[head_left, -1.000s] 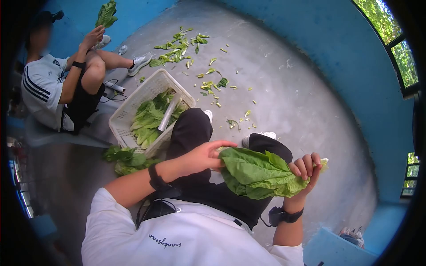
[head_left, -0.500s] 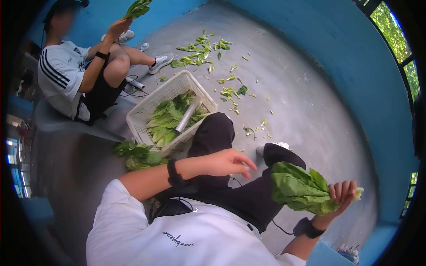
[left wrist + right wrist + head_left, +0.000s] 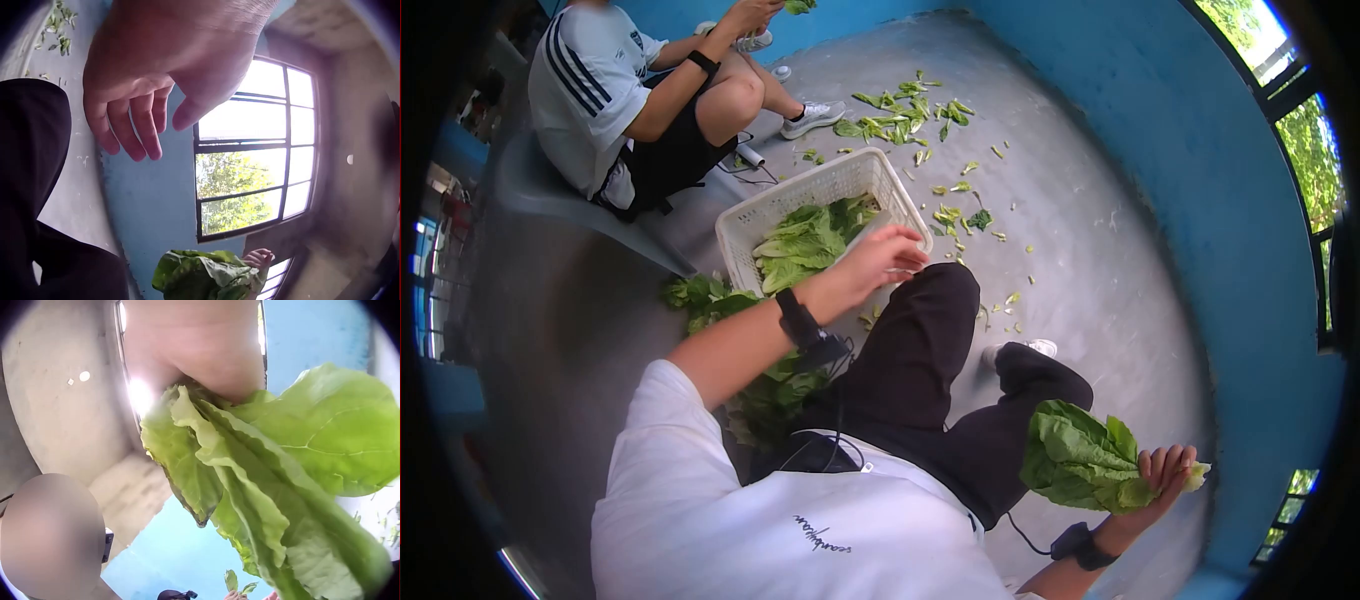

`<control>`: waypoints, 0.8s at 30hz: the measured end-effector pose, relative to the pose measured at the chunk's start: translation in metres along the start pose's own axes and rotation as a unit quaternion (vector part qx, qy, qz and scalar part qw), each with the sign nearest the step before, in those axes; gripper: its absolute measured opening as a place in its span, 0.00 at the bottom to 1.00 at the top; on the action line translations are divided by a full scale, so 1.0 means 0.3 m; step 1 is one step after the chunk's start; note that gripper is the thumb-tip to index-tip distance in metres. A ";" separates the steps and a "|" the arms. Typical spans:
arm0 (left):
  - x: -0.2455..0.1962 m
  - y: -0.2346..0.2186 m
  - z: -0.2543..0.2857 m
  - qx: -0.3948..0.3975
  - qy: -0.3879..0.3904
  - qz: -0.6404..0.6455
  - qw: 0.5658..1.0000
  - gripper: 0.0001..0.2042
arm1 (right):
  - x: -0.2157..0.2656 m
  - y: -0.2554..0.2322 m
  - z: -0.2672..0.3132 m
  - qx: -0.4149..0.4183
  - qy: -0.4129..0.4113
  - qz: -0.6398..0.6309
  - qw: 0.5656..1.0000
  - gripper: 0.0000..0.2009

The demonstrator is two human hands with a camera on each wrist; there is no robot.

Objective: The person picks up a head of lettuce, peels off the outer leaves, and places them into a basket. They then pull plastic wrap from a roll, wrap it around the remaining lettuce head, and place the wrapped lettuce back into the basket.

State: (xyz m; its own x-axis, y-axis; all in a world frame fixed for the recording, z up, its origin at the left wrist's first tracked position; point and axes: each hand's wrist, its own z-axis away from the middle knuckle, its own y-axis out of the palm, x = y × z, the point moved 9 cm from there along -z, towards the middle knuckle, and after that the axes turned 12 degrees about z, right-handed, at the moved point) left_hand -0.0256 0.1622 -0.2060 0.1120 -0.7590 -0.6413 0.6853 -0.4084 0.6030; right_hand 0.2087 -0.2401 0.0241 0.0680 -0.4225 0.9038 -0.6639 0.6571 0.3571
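Note:
My right hand [image 3: 1165, 480] grips a head of leafy lettuce [image 3: 1082, 455] round its pale stem end, out at my right side. The right wrist view shows its broad leaves [image 3: 269, 487] fanned out below the palm. My left hand [image 3: 875, 265] holds nothing and hovers over the near right rim of a white plastic basket [image 3: 745, 235], its fingers loosely bent in the left wrist view. Inside the basket lie several heads of lettuce [image 3: 800, 245]. A silvery tube, largely hidden by my left hand, lies across them.
More leafy greens [image 3: 775, 400] are heaped on the floor beside my left leg. Trimmed leaves [image 3: 910, 115] and scraps are scattered beyond the basket. Another person [image 3: 600, 110] sits at upper left on a grey plastic chair [image 3: 550, 200], holding greens. A blue wall [image 3: 1160, 170] bounds the right side.
My left hand let go of the lettuce leaves and moved left to the basket. My right hand carried the lettuce out to the right and down. The head view has shifted.

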 end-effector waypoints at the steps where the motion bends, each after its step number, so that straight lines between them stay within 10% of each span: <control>1: -0.035 -0.117 -0.031 -0.044 0.028 0.028 0.998 0.11 | 0.003 0.001 0.001 0.009 0.002 0.000 1.000 0.06; 7: -0.118 -0.601 -0.062 -0.234 0.089 -0.108 0.962 0.12 | -0.038 0.011 -0.024 -0.004 0.030 -0.005 1.000 0.05; 13: 0.026 -0.859 -0.061 -0.282 -0.014 -0.244 0.928 0.12 | -0.165 0.048 -0.108 -0.015 0.071 -0.030 0.997 0.04; 24: 0.169 -0.816 -0.204 -0.207 -0.033 -0.401 0.892 0.10 | -0.374 0.063 -0.259 -0.033 0.151 0.032 0.987 0.06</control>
State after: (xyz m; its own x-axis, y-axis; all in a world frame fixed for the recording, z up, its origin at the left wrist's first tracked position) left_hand -0.1437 0.2546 -0.4152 -0.5664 -0.3408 -0.7504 0.7349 -0.6209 -0.2728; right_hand 0.2464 -0.1318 -0.0523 0.2536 -0.1798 0.9505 -0.6242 0.7203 0.3028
